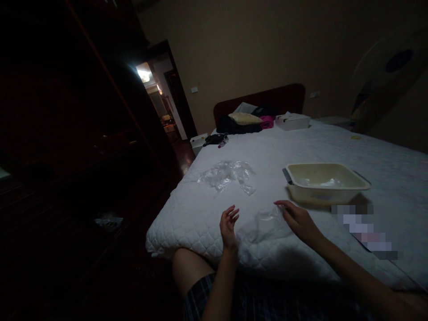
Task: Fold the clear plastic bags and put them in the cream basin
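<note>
Clear plastic film (267, 225) lies near the front edge of the bed (197, 223) in my head view, seemingly pinched by the fingertips of the right hand (299, 221), while the left hand (228, 227) is loosely curled, gripping nothing I can make out. Handling looks partway to me: one crumpled clear sheet (227, 176) lies toward the bed's left edge, one piece is in hand, and one basin (327, 195), farther from the front edge, holds clear pieces I cannot count.

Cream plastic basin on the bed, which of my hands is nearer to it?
Right. Your right hand is just off the near left corner of the basin; your left hand is farther off to its left.
</note>
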Action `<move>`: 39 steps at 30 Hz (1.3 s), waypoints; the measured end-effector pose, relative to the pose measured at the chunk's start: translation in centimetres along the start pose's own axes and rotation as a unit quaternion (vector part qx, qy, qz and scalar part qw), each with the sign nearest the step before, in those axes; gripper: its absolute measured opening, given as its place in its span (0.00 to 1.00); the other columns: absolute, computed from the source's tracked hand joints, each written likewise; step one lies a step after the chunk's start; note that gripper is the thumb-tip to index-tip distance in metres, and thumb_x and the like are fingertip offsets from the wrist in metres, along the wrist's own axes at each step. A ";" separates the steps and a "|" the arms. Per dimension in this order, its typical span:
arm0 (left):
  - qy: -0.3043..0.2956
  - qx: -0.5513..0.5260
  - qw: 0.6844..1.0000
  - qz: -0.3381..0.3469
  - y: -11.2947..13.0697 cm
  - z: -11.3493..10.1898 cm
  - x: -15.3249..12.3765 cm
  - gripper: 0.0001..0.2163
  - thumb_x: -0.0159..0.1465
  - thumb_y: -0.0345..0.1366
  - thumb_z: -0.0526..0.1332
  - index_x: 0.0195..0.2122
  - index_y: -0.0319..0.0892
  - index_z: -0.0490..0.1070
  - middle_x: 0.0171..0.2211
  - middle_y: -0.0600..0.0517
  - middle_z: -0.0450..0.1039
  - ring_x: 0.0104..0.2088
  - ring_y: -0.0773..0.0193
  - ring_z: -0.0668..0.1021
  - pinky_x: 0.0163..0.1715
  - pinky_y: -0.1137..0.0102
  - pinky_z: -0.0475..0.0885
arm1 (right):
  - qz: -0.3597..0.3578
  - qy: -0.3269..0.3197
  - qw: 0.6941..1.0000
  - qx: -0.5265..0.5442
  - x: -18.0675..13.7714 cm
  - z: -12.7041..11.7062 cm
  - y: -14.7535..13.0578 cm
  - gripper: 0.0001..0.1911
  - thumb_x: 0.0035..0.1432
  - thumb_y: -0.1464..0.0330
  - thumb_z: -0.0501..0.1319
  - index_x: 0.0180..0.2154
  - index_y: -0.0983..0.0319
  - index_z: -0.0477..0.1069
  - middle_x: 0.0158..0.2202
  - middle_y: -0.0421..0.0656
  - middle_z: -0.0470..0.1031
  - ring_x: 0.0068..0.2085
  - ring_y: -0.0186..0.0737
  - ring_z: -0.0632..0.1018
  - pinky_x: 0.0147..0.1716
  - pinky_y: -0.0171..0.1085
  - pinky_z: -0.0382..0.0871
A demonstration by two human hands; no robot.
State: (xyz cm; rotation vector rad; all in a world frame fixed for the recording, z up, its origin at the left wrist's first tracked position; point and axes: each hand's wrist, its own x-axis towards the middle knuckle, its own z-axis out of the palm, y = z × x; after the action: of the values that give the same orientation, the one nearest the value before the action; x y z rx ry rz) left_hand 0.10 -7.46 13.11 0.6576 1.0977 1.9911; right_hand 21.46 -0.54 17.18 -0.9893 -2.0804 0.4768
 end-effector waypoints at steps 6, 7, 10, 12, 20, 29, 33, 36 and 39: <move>-0.211 0.014 0.969 -0.129 0.2 2.3 -2.0 0.24 0.53 0.50 0.62 0.47 0.41 0.66 0.48 0.42 0.70 0.43 0.55 0.75 0.42 0.62 0.68 | 0.052 -0.043 0.998 -0.004 1.5 -0.5 -0.9 0.15 0.56 0.59 0.52 0.30 0.61 0.71 0.17 0.36 0.65 0.20 0.34 0.67 0.22 0.33 0.58; -0.232 0.032 0.958 -0.164 -0.2 2.6 -2.3 0.26 0.50 0.48 0.65 0.47 0.40 0.66 0.44 0.42 0.72 0.40 0.56 0.76 0.40 0.63 0.69 | 0.054 -0.051 0.997 -0.007 1.8 -0.5 -0.9 0.16 0.56 0.58 0.52 0.30 0.61 0.71 0.16 0.36 0.64 0.20 0.34 0.67 0.22 0.33 0.58; -0.230 0.102 0.946 -0.205 -1.7 3.4 -2.5 0.23 0.44 0.45 0.70 0.37 0.36 0.70 0.28 0.47 0.75 0.28 0.61 0.77 0.35 0.65 0.70 | 0.046 -0.093 0.995 0.001 2.8 -0.5 -0.5 0.18 0.55 0.54 0.53 0.32 0.61 0.72 0.16 0.36 0.63 0.20 0.34 0.66 0.21 0.33 0.56; -0.203 0.117 0.951 -0.202 -2.7 3.4 -2.1 0.20 0.44 0.48 0.69 0.28 0.36 0.70 0.20 0.52 0.71 0.23 0.64 0.75 0.33 0.67 0.70 | 0.049 -0.123 0.991 0.026 3.4 -0.5 0.5 0.19 0.53 0.53 0.55 0.34 0.61 0.72 0.18 0.37 0.66 0.22 0.35 0.68 0.22 0.34 0.58; -0.142 0.124 0.958 -0.217 -5.5 0.8 -0.1 0.22 0.46 0.56 0.62 0.26 0.40 0.63 0.21 0.57 0.67 0.16 0.70 0.71 0.20 0.73 0.66 | 0.187 -0.159 0.936 0.251 3.3 2.0 6.1 0.22 0.45 0.50 0.61 0.28 0.64 0.70 0.25 0.41 0.71 0.29 0.37 0.73 0.30 0.35 0.67; -0.169 0.166 0.927 -0.290 -7.4 -1.0 1.0 0.24 0.45 0.57 0.62 0.27 0.40 0.64 0.20 0.54 0.68 0.16 0.67 0.71 0.18 0.71 0.66 | 0.228 -0.072 0.952 0.191 6.8 8.0 9.5 0.22 0.47 0.51 0.56 0.33 0.63 0.68 0.14 0.32 0.60 0.15 0.31 0.63 0.15 0.31 0.56; -0.160 0.202 0.927 -0.271 -7.4 -2.9 2.4 0.20 0.47 0.52 0.64 0.28 0.38 0.68 0.20 0.52 0.69 0.22 0.66 0.72 0.23 0.72 0.65 | 0.199 -0.043 0.968 0.148 7.7 10.4 11.4 0.19 0.47 0.53 0.58 0.34 0.62 0.69 0.16 0.33 0.62 0.19 0.34 0.67 0.20 0.33 0.59; -0.152 0.345 0.909 -0.179 -6.7 -4.5 3.9 0.16 0.52 0.48 0.61 0.30 0.38 0.72 0.20 0.51 0.70 0.23 0.63 0.73 0.23 0.70 0.66 | 0.191 -0.027 0.973 0.124 7.7 11.6 12.7 0.19 0.49 0.54 0.57 0.37 0.61 0.69 0.18 0.35 0.66 0.23 0.37 0.70 0.23 0.35 0.62; -0.114 0.463 0.879 0.014 -5.9 -4.8 5.8 0.11 0.58 0.41 0.58 0.36 0.41 0.73 0.29 0.48 0.74 0.30 0.58 0.76 0.33 0.65 0.70 | 0.199 -0.030 0.974 0.103 7.8 12.3 13.8 0.20 0.51 0.53 0.55 0.38 0.62 0.69 0.19 0.36 0.69 0.22 0.38 0.71 0.22 0.36 0.65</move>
State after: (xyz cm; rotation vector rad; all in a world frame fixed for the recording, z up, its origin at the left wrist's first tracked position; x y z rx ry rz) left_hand -4.61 -3.05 6.05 1.3483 1.8813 1.2581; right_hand 15.53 14.08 4.79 -1.2804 -1.8379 0.9171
